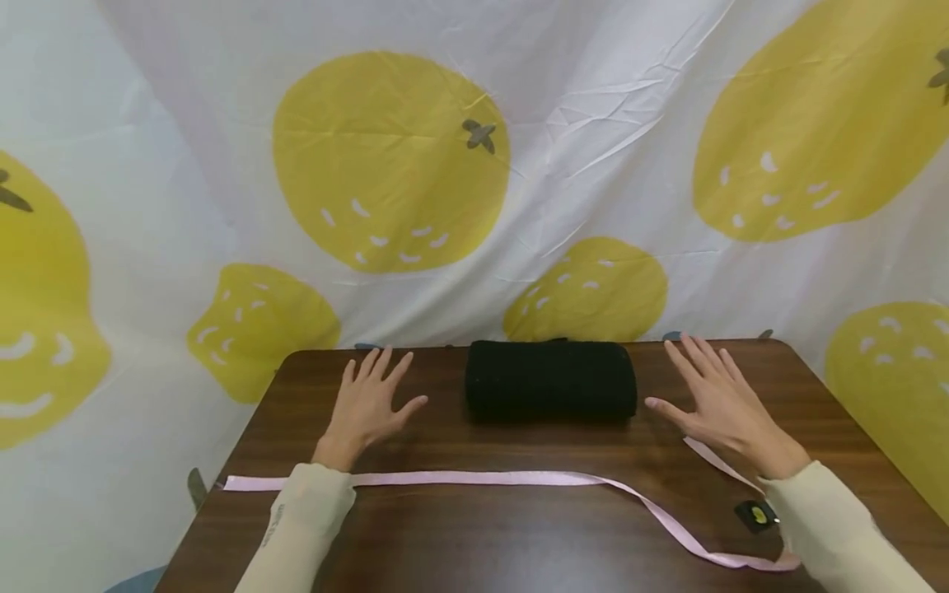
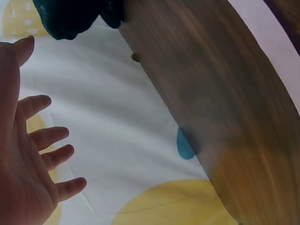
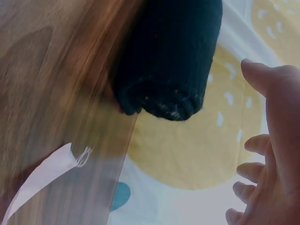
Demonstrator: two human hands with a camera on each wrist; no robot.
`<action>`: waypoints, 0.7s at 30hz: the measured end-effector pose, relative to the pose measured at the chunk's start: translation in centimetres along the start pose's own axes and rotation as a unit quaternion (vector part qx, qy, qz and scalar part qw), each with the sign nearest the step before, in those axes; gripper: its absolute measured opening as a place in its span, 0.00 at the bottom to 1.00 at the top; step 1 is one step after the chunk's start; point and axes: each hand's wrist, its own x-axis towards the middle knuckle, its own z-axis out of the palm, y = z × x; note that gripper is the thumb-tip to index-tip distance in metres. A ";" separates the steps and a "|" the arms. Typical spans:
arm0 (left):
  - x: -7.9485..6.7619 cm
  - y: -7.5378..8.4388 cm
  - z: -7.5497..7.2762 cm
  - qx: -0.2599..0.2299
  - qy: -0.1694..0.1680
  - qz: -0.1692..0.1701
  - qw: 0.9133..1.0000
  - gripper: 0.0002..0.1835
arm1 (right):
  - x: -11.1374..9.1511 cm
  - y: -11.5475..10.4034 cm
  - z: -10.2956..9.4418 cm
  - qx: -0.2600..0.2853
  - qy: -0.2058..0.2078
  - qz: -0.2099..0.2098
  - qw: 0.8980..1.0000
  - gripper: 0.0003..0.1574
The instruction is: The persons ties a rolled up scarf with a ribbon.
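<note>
A dark rolled-up cloth [image 1: 551, 380] lies across the far side of the table; the right wrist view shows the spiral end of the roll [image 3: 164, 101]. To its left my left hand [image 1: 366, 408] is held with fingers spread, apart from the roll. My right hand [image 1: 722, 403] is spread likewise on the other side, its thumb nearest the roll. Neither hand holds anything. A pink ribbon [image 1: 482, 478] runs across the table nearer to me, passing by the left sleeve and curving round near the right sleeve. One frayed ribbon end [image 3: 51, 166] shows in the right wrist view.
A small black square item with a yellow spot [image 1: 756, 516] lies by the right sleeve. The brown wooden table [image 1: 445, 543] has rounded far corners. Close behind it hangs a white cloth with yellow fruit prints [image 1: 393, 165].
</note>
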 end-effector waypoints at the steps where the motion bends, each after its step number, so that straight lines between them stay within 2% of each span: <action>1: 0.2 0.2 0.0 -0.001 0.004 0.004 1.000 0.42 | 0.2 -0.1 0.0 -0.002 0.000 -0.004 1.000 0.59; 10: 1.6 2.1 0.1 0.003 0.016 0.030 0.999 0.41 | 1.3 -1.1 0.7 -0.023 0.008 -0.033 0.999 0.59; 21: 3.0 4.8 0.3 0.006 0.021 0.059 0.998 0.42 | 2.3 -2.4 1.6 -0.013 0.003 -0.067 0.998 0.59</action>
